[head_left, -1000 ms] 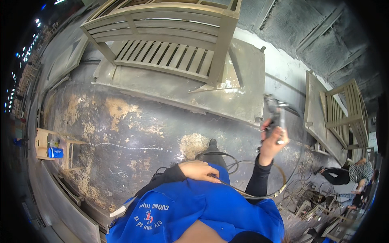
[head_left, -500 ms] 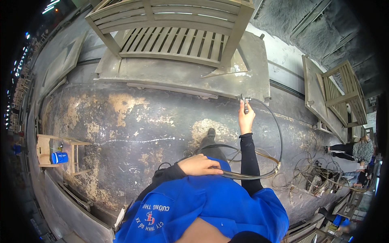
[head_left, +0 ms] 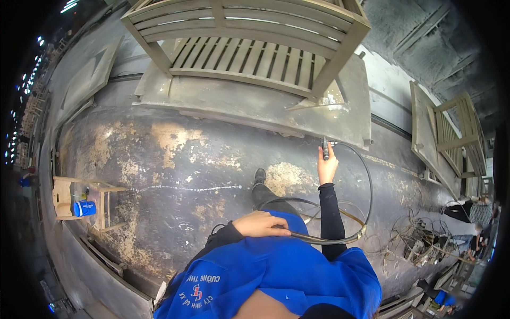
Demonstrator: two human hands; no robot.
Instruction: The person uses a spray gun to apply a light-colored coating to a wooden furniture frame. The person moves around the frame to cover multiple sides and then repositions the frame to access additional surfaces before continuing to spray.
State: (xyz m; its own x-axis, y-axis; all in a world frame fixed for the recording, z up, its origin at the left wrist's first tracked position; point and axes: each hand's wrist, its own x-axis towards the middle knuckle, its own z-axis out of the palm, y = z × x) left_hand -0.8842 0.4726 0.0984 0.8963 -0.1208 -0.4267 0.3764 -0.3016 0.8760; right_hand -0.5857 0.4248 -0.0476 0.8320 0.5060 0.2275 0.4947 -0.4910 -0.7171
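Note:
My right hand [head_left: 328,168] is stretched forward, closed around the dark handle of a spray gun [head_left: 325,150]. From the gun a black hose [head_left: 368,178] loops out to the right and back toward my waist. My left hand [head_left: 260,224] is closed on the looped hose in front of my belly. Ahead of the gun, and apart from it, a slatted grey-brown wooden bench [head_left: 244,58] stands on a flat board platform [head_left: 223,95].
On the right a second slatted piece of furniture [head_left: 461,135] stands on a tilted board. Behind it are people [head_left: 467,212] and a tangle of hoses [head_left: 419,239] on the floor. At the left, a small wooden stool [head_left: 101,204] lies with a blue container [head_left: 84,208].
The view has shifted, so the bench and platform sit farther right. My right hand with the spray gun has drawn a little back from the platform edge. The left hand keeps its hold.

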